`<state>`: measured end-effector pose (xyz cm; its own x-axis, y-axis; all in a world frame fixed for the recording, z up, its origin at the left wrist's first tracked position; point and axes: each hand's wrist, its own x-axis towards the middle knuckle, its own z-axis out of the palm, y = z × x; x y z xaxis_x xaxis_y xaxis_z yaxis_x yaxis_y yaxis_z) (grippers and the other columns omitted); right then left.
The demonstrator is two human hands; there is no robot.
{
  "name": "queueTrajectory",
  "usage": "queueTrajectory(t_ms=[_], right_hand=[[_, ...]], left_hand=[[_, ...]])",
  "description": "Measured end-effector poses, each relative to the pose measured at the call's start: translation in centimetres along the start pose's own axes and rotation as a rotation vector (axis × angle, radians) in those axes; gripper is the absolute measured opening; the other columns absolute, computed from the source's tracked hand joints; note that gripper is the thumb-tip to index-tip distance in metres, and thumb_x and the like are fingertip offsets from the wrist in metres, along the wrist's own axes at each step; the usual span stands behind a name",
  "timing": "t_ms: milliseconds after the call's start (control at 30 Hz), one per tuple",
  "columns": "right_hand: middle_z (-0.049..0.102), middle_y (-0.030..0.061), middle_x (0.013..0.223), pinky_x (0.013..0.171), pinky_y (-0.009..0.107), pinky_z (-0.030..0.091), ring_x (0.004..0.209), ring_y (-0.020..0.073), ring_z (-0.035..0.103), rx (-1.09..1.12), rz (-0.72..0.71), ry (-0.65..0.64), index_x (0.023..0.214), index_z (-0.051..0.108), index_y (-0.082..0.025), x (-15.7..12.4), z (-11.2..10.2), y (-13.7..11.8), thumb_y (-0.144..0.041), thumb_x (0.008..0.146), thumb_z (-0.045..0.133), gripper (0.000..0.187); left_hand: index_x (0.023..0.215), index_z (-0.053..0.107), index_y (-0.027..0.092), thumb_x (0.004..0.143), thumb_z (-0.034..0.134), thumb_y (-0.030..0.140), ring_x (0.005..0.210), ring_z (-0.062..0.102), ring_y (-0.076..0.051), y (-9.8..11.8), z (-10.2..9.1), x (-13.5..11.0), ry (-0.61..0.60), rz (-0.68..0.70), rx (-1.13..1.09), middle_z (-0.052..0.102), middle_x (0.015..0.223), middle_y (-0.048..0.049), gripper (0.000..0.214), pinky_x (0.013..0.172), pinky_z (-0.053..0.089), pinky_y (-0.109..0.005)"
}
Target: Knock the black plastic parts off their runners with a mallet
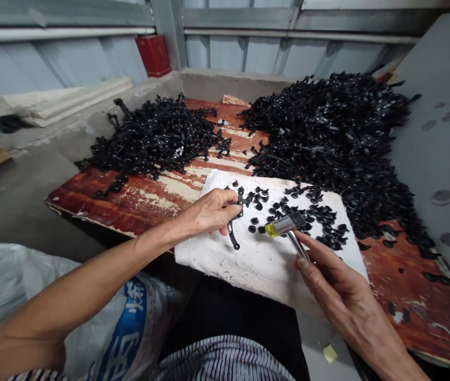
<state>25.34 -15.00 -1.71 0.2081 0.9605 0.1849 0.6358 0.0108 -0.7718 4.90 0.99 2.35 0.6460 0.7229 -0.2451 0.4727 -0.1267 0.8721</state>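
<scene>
A black plastic strip (232,235) is gripped by the left hand (209,211) at the left end of the white slab (225,267). The fingers are curled shut around it, and the low end of the strip is left sticking out over the slab. A small hammer (288,225) is held in the right hand (338,286), which is clenched around the shiny metal handle. The hammer's head, which has a yellow end, is held over the slab. Whether it is touching anything cannot be told.

Small round black bits (251,228) are spread over the slab, just to the right of the left hand. Around fifty can be seen, but they are too packed for an exact count. Two big heaps of black strips (328,137) are piled behind the slab, one to the left and one to the right. The strips in them are far too many to be counted. By the look of it, only a small part has been dealt with, as far more is left in the heaps than lies on the slab.

The slab is laid on a worn red wooden board (149,196), and a few more black bits are dropped on it to the right of the slab. One red box (153,55) is seen far behind the slab. One sack with blue print (129,328) is placed to the left of the slab, below the left arm.
</scene>
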Motion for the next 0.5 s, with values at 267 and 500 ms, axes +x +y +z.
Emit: queueTrajectory(t_ms=[267,500], right_hand=[[0.070,0.0086,0.088,0.058,0.029,0.054,0.079,0.0208,0.066,0.210,0.136,0.049,0.128,0.063,-0.020,-0.2,0.1,0.0,-0.045,0.089,0.057,0.047],[0.065,0.0042,0.074,0.042,0.022,0.036,0.065,0.0154,0.058,0.323,0.194,0.057,0.129,0.061,-0.020,-0.1,0.3,0.6,-0.049,0.086,0.060,0.052]], left_hand=[[0.080,0.058,0.013,0.082,0.061,0.032,0.048,0.057,-0.007,0.0,0.8,-1.9,-0.011,-0.031,-0.214,0.058,0.067,0.0009,0.019,0.035,0.037,-0.013],[0.076,0.057,0.013,0.074,0.070,0.044,0.044,0.055,-0.006,-0.7,1.1,-3.8,-0.160,-0.208,-0.424,0.067,0.071,-0.0038,0.034,0.034,0.042,-0.015]])
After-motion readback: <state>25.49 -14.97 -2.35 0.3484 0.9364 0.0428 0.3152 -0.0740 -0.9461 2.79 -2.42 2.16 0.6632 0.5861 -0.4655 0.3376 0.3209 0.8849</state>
